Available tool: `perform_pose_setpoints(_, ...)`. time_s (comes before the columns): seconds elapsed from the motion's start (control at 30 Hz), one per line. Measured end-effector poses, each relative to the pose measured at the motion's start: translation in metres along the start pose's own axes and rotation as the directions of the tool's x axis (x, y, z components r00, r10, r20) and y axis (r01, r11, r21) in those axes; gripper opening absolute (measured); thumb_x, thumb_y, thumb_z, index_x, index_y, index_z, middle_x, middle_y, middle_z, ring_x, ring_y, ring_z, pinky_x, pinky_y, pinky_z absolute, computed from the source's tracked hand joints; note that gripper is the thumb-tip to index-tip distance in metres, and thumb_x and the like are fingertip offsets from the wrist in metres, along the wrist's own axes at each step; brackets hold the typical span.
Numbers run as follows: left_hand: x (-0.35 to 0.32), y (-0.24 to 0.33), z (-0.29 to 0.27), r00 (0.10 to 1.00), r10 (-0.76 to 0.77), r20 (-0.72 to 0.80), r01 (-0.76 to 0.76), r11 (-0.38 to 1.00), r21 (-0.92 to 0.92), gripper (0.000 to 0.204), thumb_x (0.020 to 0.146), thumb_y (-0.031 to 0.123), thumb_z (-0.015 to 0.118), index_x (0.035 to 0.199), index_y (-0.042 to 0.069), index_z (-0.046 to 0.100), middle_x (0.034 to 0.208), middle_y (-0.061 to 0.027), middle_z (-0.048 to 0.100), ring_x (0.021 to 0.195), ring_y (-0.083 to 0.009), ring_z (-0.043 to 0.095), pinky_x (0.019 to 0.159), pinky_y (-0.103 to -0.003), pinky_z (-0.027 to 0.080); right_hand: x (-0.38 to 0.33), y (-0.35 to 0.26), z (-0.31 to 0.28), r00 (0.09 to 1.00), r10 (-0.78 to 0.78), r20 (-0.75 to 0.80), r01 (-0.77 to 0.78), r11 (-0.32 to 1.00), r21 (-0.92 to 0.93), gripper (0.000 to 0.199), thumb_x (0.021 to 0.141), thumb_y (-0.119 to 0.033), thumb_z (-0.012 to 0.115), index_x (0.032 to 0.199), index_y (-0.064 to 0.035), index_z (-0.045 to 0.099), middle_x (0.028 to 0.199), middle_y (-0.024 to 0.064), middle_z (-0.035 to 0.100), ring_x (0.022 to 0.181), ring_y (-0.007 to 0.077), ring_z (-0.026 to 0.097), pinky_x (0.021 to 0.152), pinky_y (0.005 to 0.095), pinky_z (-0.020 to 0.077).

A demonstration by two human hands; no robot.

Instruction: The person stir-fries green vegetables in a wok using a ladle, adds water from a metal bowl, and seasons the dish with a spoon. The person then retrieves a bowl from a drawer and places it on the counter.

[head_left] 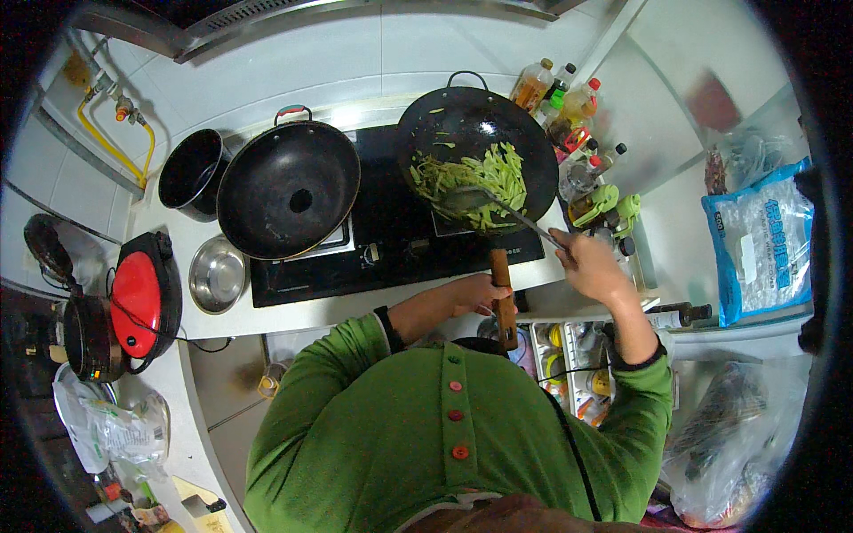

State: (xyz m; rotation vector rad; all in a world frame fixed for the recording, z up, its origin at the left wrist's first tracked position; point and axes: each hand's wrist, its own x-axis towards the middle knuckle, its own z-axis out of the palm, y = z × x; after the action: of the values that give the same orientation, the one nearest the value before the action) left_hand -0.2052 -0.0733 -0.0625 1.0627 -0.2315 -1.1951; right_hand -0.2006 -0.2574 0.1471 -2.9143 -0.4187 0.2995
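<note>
A black wok stands on the right side of the glass-topped stove. Sliced green vegetables lie heaped in its lower half. My left hand is closed around the wok's wooden handle, its fingers partly hidden behind it. My right hand, at the wok's lower right, grips the handle of a metal wok spatula. The spatula's head rests among the vegetables, angled down and left.
Left of the wok are a black frying pan, a black pot, a steel bowl and a red electric griddle. Several bottles crowd the wok's right side. Below them, a drawer of small containers stands pulled out.
</note>
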Motion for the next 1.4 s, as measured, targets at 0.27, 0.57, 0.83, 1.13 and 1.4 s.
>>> perform_pose_setpoints(0.27, 0.0, 0.004, 0.001, 1.0, -0.005, -0.022, 0.006, 0.999, 0.05, 0.026, 0.092, 0.035, 0.052, 0.109, 0.015, 0.054, 0.1, -0.0004, 0.069, 0.091, -0.0111, 0.058, 0.071, -0.03, 0.041, 0.106, 0.064, 0.063, 0.934, 0.168, -0.314, -0.127, 0.981, 0.146, 0.034, 0.087, -0.017, 0.056, 0.119, -0.0085, 0.059, 0.094, 0.0255, 0.062, 0.09, 0.0417, 0.06, 0.079, 0.0448, 0.0481)
perform_pose_setpoints(0.57, 0.001, 0.001, -0.001, 1.0, 0.011, -0.018, -0.011, 0.999, -0.038, 0.039, 0.089, 0.036, 0.058, 0.116, 0.009, 0.049, 0.107, -0.0132, 0.065, 0.097, -0.0187, 0.063, 0.068, -0.026, 0.048, 0.165, 0.042, 0.113, 0.917, 0.182, -0.355, 0.005, 0.885, 0.466, 0.031, 0.088, -0.019, 0.053, 0.117, -0.0112, 0.061, 0.092, 0.0254, 0.063, 0.093, 0.0411, 0.06, 0.078, 0.0436, 0.0483)
perform_pose_setpoints(0.83, 0.011, -0.006, -0.006, 0.999, -0.044, -0.016, 0.043, 0.997, -0.066, 0.039, 0.09, 0.032, 0.057, 0.12, 0.008, 0.049, 0.109, -0.0129, 0.064, 0.098, -0.0206, 0.062, 0.078, -0.032, 0.047, 0.035, 0.05, 0.012, 0.965, -0.12, -0.234, 0.072, 0.977, -0.202, 0.038, 0.08, -0.014, 0.062, 0.118, -0.0215, 0.062, 0.088, 0.0126, 0.058, 0.078, 0.0329, 0.061, 0.066, 0.0428, 0.049)
perform_pose_setpoints(1.13, 0.0, 0.006, -0.001, 0.999, -0.051, -0.004, 0.051, 0.997, -0.054, 0.024, 0.091, 0.031, 0.053, 0.108, 0.014, 0.052, 0.103, -0.0062, 0.068, 0.091, -0.014, 0.06, 0.075, -0.033, 0.038, -0.018, 0.081, -0.061, 0.99, 0.05, -0.134, -0.098, 0.922, -0.375, 0.039, 0.076, -0.009, 0.061, 0.113, -0.0198, 0.065, 0.089, 0.0146, 0.061, 0.081, 0.0343, 0.062, 0.071, 0.0441, 0.0491)
perform_pose_setpoints(1.4, 0.002, 0.003, -0.007, 0.997, 0.021, 0.076, -0.016, 0.998, -0.059, 0.038, 0.088, 0.035, 0.059, 0.115, 0.009, 0.052, 0.109, -0.0127, 0.065, 0.097, -0.019, 0.062, 0.075, -0.029, 0.045, 0.1, 0.083, 0.055, 0.943, 0.046, -0.329, -0.064, 0.997, -0.045, 0.036, 0.081, -0.014, 0.059, 0.116, -0.0175, 0.063, 0.089, 0.0201, 0.063, 0.084, 0.0369, 0.062, 0.074, 0.0444, 0.049)
